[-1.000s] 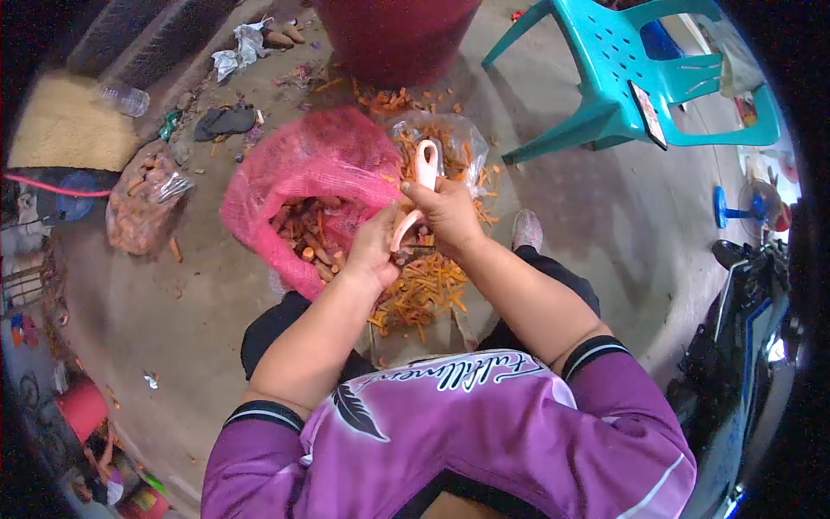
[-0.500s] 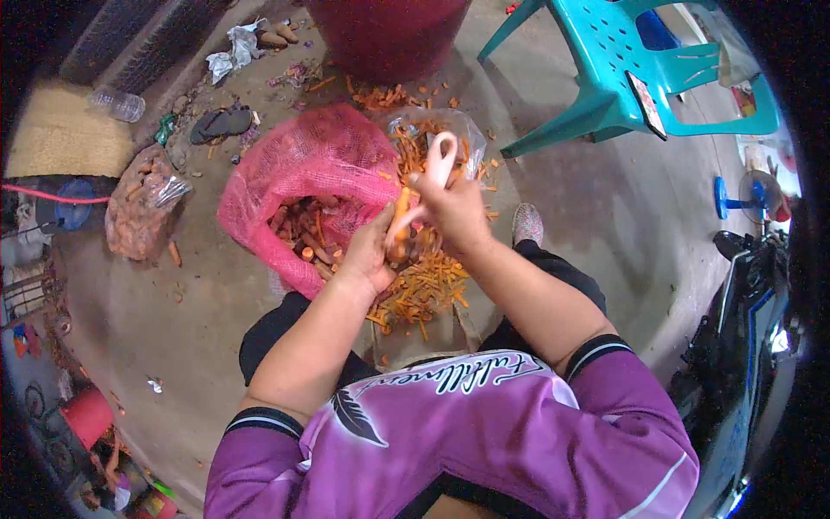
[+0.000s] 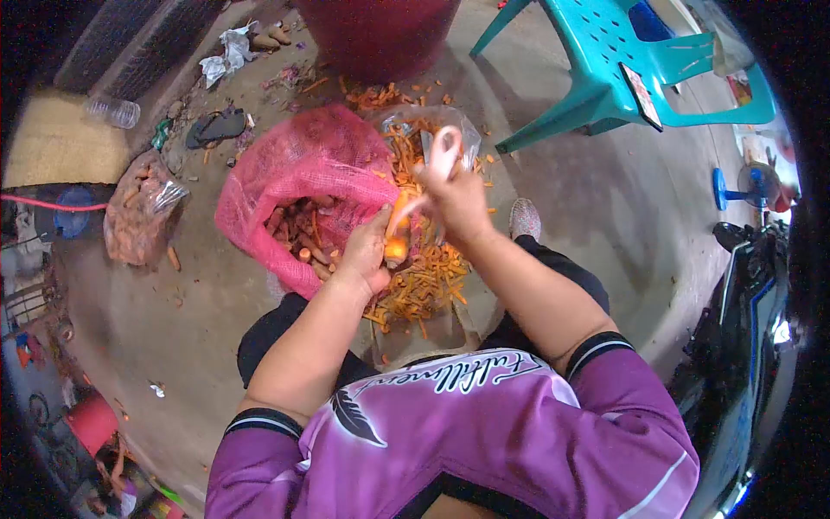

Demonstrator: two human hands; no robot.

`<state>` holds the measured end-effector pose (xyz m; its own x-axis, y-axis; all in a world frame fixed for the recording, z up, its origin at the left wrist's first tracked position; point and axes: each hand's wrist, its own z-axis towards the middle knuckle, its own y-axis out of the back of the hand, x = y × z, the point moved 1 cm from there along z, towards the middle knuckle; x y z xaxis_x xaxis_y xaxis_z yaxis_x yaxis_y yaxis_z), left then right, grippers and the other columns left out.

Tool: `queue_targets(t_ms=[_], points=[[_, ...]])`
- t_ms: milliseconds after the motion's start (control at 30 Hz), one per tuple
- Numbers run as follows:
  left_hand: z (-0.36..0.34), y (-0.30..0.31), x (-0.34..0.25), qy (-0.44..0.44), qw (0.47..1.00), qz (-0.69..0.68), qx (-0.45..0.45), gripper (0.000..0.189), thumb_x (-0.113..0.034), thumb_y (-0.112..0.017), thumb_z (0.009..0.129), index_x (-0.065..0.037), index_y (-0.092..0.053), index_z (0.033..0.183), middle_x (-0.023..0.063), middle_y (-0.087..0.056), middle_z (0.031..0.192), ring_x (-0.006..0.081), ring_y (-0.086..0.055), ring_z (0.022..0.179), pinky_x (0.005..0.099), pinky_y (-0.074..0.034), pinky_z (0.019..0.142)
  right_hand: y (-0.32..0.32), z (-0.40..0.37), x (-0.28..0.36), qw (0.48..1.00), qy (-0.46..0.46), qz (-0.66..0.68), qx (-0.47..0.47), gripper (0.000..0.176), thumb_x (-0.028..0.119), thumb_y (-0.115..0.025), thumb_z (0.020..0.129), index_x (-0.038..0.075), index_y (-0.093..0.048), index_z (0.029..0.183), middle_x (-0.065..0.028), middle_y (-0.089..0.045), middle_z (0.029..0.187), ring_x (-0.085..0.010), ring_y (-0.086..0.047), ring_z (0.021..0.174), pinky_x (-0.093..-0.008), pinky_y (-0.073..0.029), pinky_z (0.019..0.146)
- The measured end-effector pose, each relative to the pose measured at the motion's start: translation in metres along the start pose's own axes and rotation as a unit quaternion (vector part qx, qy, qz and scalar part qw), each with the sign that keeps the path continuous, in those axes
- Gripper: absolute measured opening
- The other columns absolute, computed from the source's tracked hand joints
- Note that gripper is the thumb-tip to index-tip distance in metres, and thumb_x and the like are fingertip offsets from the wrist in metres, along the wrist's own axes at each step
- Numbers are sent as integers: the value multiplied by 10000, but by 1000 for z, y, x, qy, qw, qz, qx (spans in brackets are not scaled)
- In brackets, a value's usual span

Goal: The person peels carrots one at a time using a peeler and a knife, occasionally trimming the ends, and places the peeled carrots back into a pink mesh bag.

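Note:
An orange carrot-like root is gripped in my left hand, at the right edge of an open pink mesh sack. My right hand is closed around a pale peeler-like tool, whose white curved end lies against the root. Inside the sack's mouth are brown, unpeeled roots. Orange peelings are heaped on the ground below both hands. Behind them, a clear plastic bag lies among more orange pieces.
A dark red tub stands ahead. At the right are a teal chair with a phone-like object on it and a motorcycle. On the left lie a bag of roots and a sandal. A person shows at the lower left.
My right hand has shifted slightly with the tool, and more of the orange root now shows. The whole view has moved a little.

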<state>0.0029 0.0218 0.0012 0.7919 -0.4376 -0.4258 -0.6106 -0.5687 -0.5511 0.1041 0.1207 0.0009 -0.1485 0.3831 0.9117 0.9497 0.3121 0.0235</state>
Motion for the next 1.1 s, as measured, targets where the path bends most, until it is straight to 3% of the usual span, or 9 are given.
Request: queue_targets(t_ms=[100, 233, 333, 500, 567, 633, 700, 900, 1100], points=[[4, 1, 6, -10, 1000, -4, 2, 262, -282, -439, 863, -60, -545, 950, 19, -551, 754, 111, -522, 606, 248, -435, 488, -9, -22, 15, 995, -37, 2, 93, 250, 220, -648, 713, -4, -538, 713, -22, -513, 624, -87, -453, 463, -229, -362, 409], [4, 8, 11, 28, 993, -10, 116, 232, -244, -455, 853, -71, -539, 983, 24, -569, 854, 119, -560, 743, 244, -476, 606, 17, 28, 1, 993, 70, 40, -91, 239, 189, -628, 725, -30, -539, 763, -33, -523, 637, -93, -482, 511, -238, -379, 441], [9, 6, 19, -7, 998, 8, 65, 237, -212, -435, 862, -68, -517, 1030, 37, -569, 900, 119, -562, 774, 235, -476, 648, 28, 32, 9, 986, 23, 109, -128, 232, 188, -628, 727, -25, -538, 745, -33, -528, 675, -98, -492, 539, -234, -391, 464], [6, -3, 12, -42, 998, -4, 55, 239, -230, -423, 871, -68, -512, 1022, 31, -564, 845, 114, -561, 722, 231, -472, 620, 0, -1, 6, 1000, 4, -12, 26, 287, 222, -639, 716, -36, -560, 812, -24, -523, 657, -89, -471, 526, -235, -396, 469], [10, -2, 18, -24, 997, -10, 66, 245, -246, -422, 873, -72, -515, 1019, 24, -562, 826, 118, -559, 701, 235, -472, 590, 12, 10, 13, 993, -12, -96, -63, 248, 195, -642, 710, -24, -554, 785, -23, -524, 645, -92, -472, 511, -236, -387, 458], [3, -2, 17, -3, 998, 3, 57, 244, -258, -430, 869, -77, -516, 1007, 26, -560, 802, 126, -557, 665, 243, -469, 554, 27, 37, 1, 984, 63, 95, -137, 201, 182, -631, 720, 18, -515, 721, -12, -506, 619, -92, -464, 489, -236, -347, 422], [0, -1, 14, 11, 998, -6, 58, 239, -267, -440, 863, -80, -518, 991, 30, -560, 786, 134, -554, 637, 252, -470, 530, 32, 36, 9, 980, 8, 113, -164, 199, 188, -626, 729, 26, -511, 723, -4, -496, 615, -84, -454, 481, -226, -339, 418], [-8, -9, 2, 30, 999, -26, 5, 309, -314, -454, 856, -62, -522, 1021, 25, -561, 816, 115, -548, 666, 260, -451, 537, -11, -32, 16, 992, -64, 70, 85, 229, 217, -632, 732, 28, -513, 785, -3, -498, 611, -71, -445, 463, -205, -352, 407], [3, -7, 17, -8, 998, 9, 56, 345, -330, -429, 865, -25, -515, 1003, 50, -560, 803, 118, -548, 656, 239, -440, 477, 7, 6, -1, 1000, -9, 7, -29, 251, 224, -627, 732, 3, -516, 778, -16, -512, 615, -74, -452, 460, -204, -348, 403]])
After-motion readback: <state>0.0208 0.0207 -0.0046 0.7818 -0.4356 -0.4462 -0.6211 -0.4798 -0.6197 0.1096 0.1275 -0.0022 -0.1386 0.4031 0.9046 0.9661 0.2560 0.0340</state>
